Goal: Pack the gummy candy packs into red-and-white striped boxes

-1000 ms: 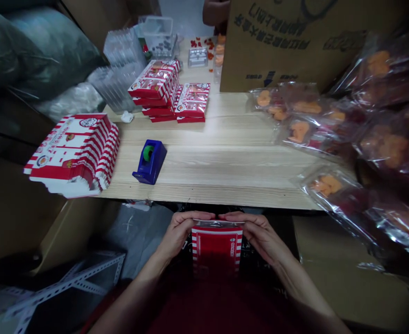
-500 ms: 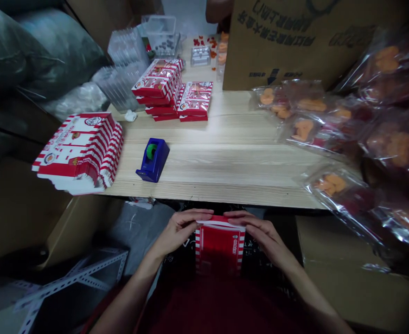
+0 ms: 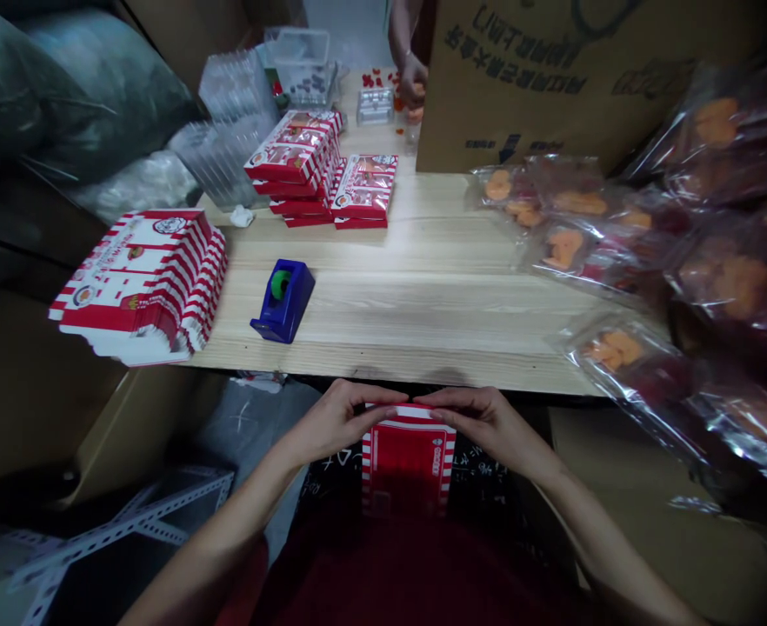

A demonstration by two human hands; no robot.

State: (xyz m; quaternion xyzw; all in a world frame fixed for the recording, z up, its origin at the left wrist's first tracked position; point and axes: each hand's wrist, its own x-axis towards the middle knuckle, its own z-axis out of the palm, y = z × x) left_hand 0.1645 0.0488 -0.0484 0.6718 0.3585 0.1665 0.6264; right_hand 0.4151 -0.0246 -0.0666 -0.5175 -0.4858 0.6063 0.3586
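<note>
A red and white striped box stands upright before my body, below the table's front edge. My left hand pinches its top flap on the left, thumb on the near face and fingers over the top. On the right, my right hand grips the same top edge in a like manner, its fingertips close to those of the left. Both hands are closed on the box. Beyond the hands a blue tape dispenser with a green core sits on the table.
Flat striped cartons are stacked at the table's left. Filled boxes and clear plastic trays stand behind. Bagged orange pieces cover the right side. A large cardboard box blocks the back right, beside another person's hand.
My fingers have moved inward along the box's top, and the flap is pressed lower. At the back, another person's hand has come into view by the orange pieces.
</note>
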